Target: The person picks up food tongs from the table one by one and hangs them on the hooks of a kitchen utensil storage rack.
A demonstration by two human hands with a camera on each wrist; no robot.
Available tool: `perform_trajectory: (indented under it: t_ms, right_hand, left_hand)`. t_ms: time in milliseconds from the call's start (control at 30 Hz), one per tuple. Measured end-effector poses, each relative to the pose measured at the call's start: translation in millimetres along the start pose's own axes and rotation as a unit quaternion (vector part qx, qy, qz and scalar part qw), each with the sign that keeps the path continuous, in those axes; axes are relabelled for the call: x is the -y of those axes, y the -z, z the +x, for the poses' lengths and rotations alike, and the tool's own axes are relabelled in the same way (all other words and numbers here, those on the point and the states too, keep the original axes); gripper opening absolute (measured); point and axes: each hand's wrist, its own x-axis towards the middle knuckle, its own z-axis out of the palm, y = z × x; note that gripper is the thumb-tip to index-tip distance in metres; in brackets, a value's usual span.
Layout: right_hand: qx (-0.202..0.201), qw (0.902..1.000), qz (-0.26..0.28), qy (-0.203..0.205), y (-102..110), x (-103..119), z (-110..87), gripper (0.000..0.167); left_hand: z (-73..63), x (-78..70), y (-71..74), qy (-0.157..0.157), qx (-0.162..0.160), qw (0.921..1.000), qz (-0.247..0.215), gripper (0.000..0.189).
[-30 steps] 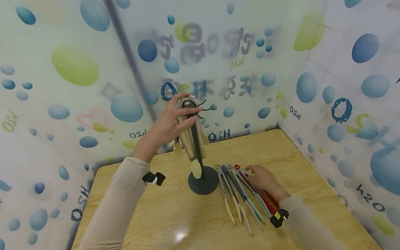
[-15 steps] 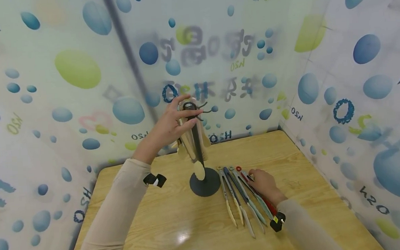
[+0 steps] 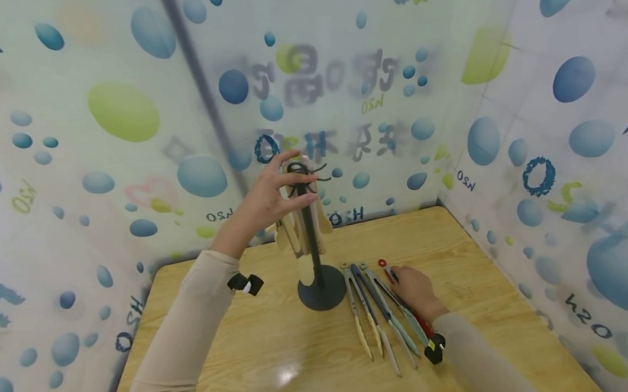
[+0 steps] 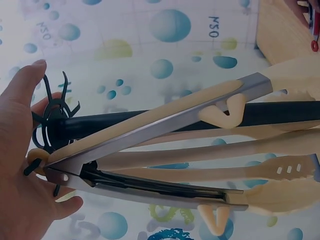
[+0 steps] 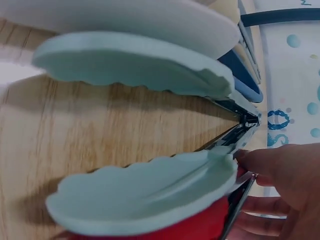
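Observation:
A dark utensil rack stands upright on the table, with beige utensils on its hooks. My left hand grips the rack's hooked top, thumb and fingers on opposite sides of it. In the left wrist view, beige-tipped tongs hang by their ring from a hook beside that hand, jaws spread. My right hand pinches the red tongs near their ring end, at the right of a row of tongs. Light green tongs lie spread right beside them; the red tips are partly hidden beneath.
Cream tongs, dark blue-handled tongs and others lie side by side right of the rack's round base. Printed curtain walls close in the wooden table behind and at the sides.
The red tongs' ring end has shifted right, apart from the neighbouring tongs, with my right hand on it. My left hand stays at the rack's top; its thumb has moved slightly.

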Motion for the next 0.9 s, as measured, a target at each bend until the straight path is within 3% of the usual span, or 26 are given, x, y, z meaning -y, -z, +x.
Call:
perform_trajectory:
  t_ms: [200,400,567,767,900]
  right_hand:
    - [0.004,0.9999,0.012,0.008,0,-3,2.7,0.046]
    - [-0.034,0.9980,0.051,0.015,8,-8,4.9,0.048]
    - [-0.082,0.9941,0.059,0.040,31,-3,12.5,0.052]
    - [-0.159,0.9768,0.109,0.094,68,12,28.4,0.057]
    - [-0.169,0.9621,0.167,0.134,97,26,38.2,0.058]
  left_hand:
    - [0.7,0.4,-2.4,-0.013,-0.020,0.9997,0.003,0.038]
    - [1.9,2.7,-5.4,-0.030,-0.035,0.9989,0.011,0.037]
    - [0.5,2.2,-5.6,-0.023,-0.038,0.9990,0.001,0.036]
    - [0.5,1.6,-7.7,-0.020,-0.039,0.9990,-0.003,0.035]
    - [-0.2,1.3,-8.6,-0.012,-0.037,0.9992,0.000,0.034]
